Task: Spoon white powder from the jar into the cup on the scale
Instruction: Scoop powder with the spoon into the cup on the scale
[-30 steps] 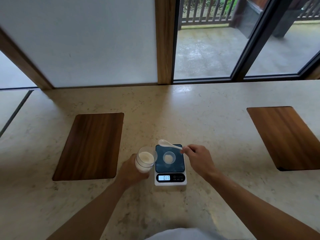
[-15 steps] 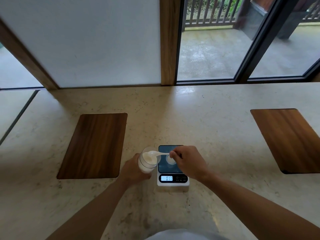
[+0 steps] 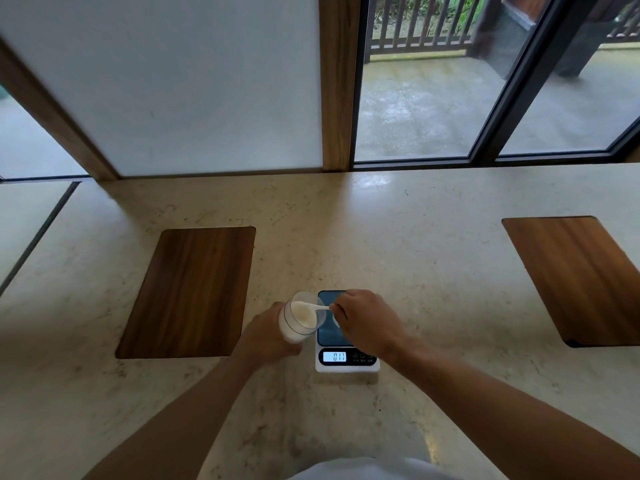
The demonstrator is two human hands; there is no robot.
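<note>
A clear jar [image 3: 300,320] of white powder is tilted toward the scale, held from below by my left hand [image 3: 266,336]. My right hand [image 3: 363,318] pinches the handle of a white spoon [image 3: 317,308], whose bowl is down inside the jar's mouth in the powder. The white scale [image 3: 346,358] with a dark blue platform stands just right of the jar and its display is lit. The cup on the platform is almost fully hidden under my right hand; only a pale sliver [image 3: 335,321] shows.
Two wooden boards are set into the stone counter, one at the left [image 3: 188,292] and one at the far right [image 3: 578,277]. A wall panel and glass doors rise behind the counter's far edge. My forearms cross the near part of the counter.
My right hand carried the spoon left from above the scale into the jar's mouth, covering the cup. The jar is tipped more toward the scale. The scale's reading is unchanged.
</note>
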